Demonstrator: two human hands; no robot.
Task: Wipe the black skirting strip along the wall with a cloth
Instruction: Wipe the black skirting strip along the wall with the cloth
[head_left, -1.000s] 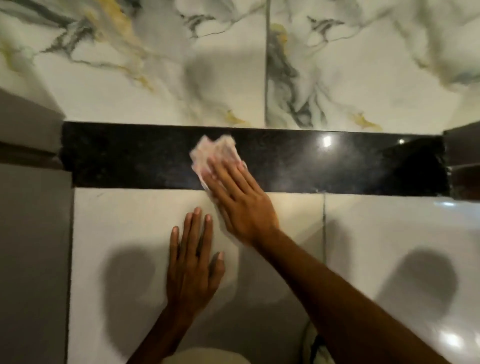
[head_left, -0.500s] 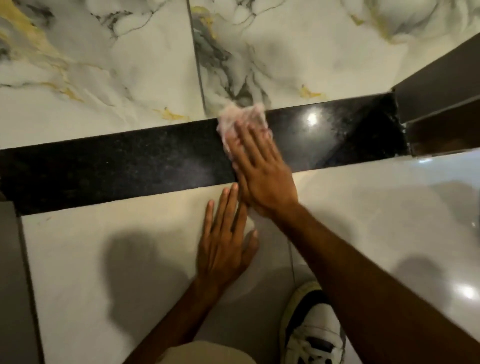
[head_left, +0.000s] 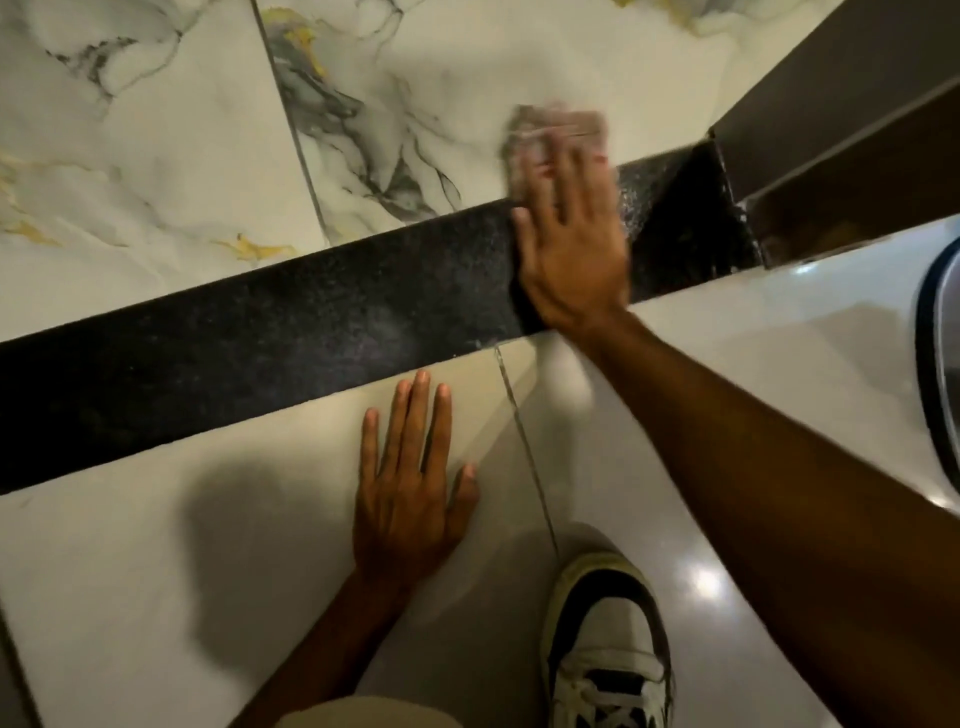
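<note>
One black skirting strip (head_left: 270, 332): speckled, glossy, running on a diagonal from lower left to upper right between wall and floor; right end butting against a dark brown frame (head_left: 841, 130).

One cloth (head_left: 550, 130): pale pinkish, crumpled, motion-blurred; pinned under the right fingertips, lying mostly on the marble just above the strip's top edge, lower part hidden by the hand.

Two bare hands.
- Right hand (head_left: 574, 244): flat, palm to the wall, fingers extended and close together, pressing the cloth rather than gripping it; palm and heel across the skirting strip, fingertips over its upper edge. Blurred. Forearm reaching in from lower right.
- Left hand (head_left: 410, 493): flat on the floor tile just below the strip, four fingers straight and narrowly spread, thumb out to the right; holding nothing. Fingertips near the strip's lower edge, apart from it.

Two marble-pattern wall tiles (head_left: 156, 156) in view: white with grey and gold veining, one vertical grout line between them.

Two pale glossy floor tiles (head_left: 156, 597) in view, one grout line (head_left: 524, 441) between them, passing just right of the left hand.

One sneaker (head_left: 608, 654): white and black, laced, at bottom edge, right of the left forearm.

One curved dark-rimmed object (head_left: 935, 374) at the right edge, cut off; identity cannot be told.

One patch of beige fabric (head_left: 363, 714) at the bottom edge.
</note>
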